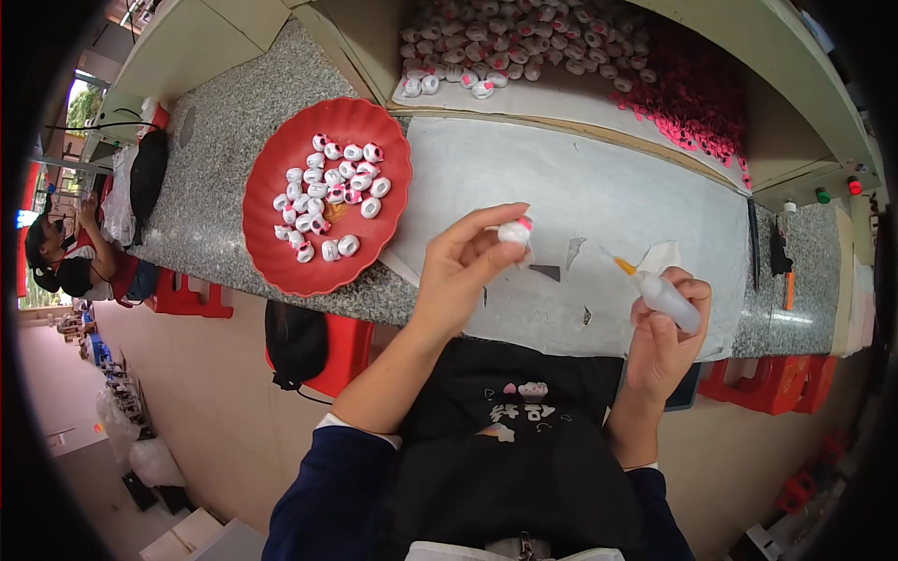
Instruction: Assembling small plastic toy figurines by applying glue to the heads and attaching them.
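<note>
My left hand (458,273) is pinching a small white-and-pink piece (513,233) between thumb and fingers, holding it above the pale work sheet (496,164). My right hand (669,337) is grasping a translucent squeeze bottle (670,303), fingers curling around its body; whether they are squeezing it, I cannot tell.

The bottle's long axis is running from four o'clock toward ten, its orange nozzle (625,266) leading. From that nozzle the white-and-pink piece is lying between nine and ten o'clock, well apart from it, so the axis is pointing a little past the piece's far side rather than straight at it. The left hand is touching the piece; the right is sitting well off at about four o'clock from it. Which way the piece's own axis is turning, I cannot make out.

At ten o'clock from my left hand, a red scalloped tray (265,210) is holding a cluster of similar pieces (313,194). At twelve, more white pieces (524,47) are lying heaped on the shelf, with bright pink pieces (692,107) spreading beside them toward one o'clock.
</note>
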Available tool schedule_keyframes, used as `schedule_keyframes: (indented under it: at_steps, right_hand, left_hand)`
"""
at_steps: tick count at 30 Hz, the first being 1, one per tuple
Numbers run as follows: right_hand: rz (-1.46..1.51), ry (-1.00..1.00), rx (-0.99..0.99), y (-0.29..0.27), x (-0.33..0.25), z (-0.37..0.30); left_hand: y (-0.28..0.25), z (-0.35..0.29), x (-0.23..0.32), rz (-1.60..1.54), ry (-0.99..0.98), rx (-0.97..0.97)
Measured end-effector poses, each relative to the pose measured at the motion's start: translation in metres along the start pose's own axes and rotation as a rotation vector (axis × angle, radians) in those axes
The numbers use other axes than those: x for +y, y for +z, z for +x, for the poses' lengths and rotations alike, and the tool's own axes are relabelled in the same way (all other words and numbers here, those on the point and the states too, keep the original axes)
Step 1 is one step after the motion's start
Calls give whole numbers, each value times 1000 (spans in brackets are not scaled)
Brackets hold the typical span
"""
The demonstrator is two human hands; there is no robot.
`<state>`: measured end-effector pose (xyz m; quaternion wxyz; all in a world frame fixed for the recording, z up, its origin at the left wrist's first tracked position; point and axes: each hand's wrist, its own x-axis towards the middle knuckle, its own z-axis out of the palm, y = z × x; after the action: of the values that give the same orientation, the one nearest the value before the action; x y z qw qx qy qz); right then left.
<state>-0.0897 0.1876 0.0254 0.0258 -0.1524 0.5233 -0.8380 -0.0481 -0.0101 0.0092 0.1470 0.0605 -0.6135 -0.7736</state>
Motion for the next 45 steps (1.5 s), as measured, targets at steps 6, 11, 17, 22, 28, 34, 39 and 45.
schedule_keyframes:
  at_steps: [6, 11, 17, 22, 28, 34, 39, 45]
  right_hand:
    - [-232, -178, 27, 27, -7, -10]
    - [-417, -417, -126, 36, -7, -21]
    - [-404, -429, -177, 41, -5, -23]
    - [-388, -429, -194, 40, -5, -24]
    - [-377, -415, -209, 38, -4, -23]
    - [-409, -429, -193, 37, -6, -22]
    - [-408, -453, -119, 38, -2, -26]
    - [-391, -436, -126, 39, -1, -27]
  left_hand:
    - [4, -40, -3, -381, -137, -15]
    - [6, -47, 5, -391, -115, -20]
    - [6, -48, 8, -377, -66, -16]
    - [6, -48, 5, -356, -46, -26]
    - [7, -48, 5, -343, -59, -26]
    - [8, -48, 4, -346, -51, -20]
    - [8, -48, 4, -352, -55, -26]
    - [8, -49, 3, -367, -92, -29]
